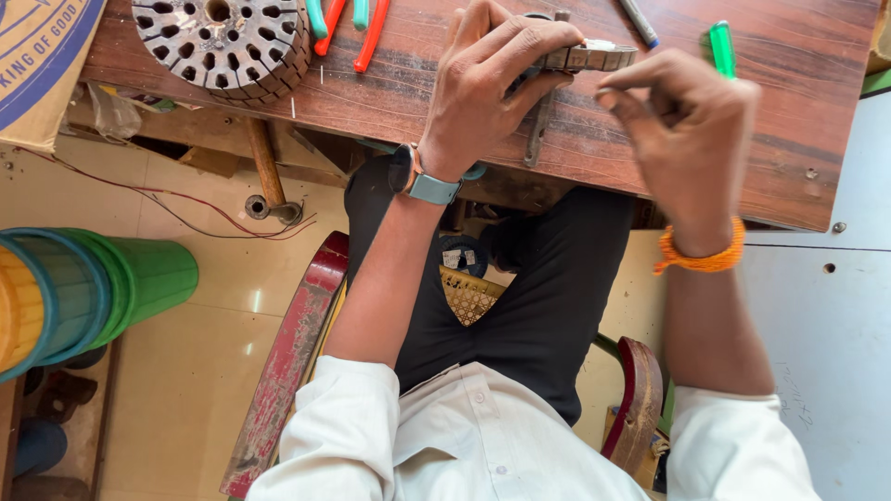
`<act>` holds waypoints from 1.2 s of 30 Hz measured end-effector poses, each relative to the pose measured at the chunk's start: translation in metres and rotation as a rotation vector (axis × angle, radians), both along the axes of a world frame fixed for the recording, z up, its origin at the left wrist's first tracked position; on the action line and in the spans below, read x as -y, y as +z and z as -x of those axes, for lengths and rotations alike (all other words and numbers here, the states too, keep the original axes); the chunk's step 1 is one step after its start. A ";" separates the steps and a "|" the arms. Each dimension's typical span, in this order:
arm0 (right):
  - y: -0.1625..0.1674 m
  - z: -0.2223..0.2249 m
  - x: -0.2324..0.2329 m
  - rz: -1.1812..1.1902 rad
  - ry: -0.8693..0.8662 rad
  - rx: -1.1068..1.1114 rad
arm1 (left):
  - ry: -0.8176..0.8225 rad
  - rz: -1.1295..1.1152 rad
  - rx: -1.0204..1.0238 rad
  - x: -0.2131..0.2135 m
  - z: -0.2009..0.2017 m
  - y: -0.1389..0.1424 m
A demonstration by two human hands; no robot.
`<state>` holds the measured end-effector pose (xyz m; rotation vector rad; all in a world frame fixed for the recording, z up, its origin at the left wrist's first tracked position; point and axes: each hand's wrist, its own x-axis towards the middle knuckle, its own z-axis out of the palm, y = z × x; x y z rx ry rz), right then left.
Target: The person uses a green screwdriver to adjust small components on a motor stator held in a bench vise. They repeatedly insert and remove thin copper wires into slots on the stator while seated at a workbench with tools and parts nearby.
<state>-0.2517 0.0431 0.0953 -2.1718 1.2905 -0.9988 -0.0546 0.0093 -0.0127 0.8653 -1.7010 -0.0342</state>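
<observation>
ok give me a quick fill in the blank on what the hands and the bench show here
1. The left hand grips a grey metal part over the ______ workbench.
2. A watch sits on the ______ wrist.
3. The right hand has an ______ thread band at its wrist.
4. The round slotted metal core lies at the bench's ______ end in the picture.

Missing words: wooden; left; orange; left
</observation>
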 end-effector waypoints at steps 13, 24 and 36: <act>-0.055 0.002 -0.011 0.108 0.099 0.024 | 0.115 0.211 0.228 -0.012 0.000 -0.009; -0.004 0.020 -0.014 0.165 0.082 -0.163 | 0.068 0.081 -0.003 -0.015 0.009 -0.012; 0.008 -0.002 0.048 0.349 0.217 -0.297 | 0.106 0.094 -0.105 -0.010 0.017 -0.021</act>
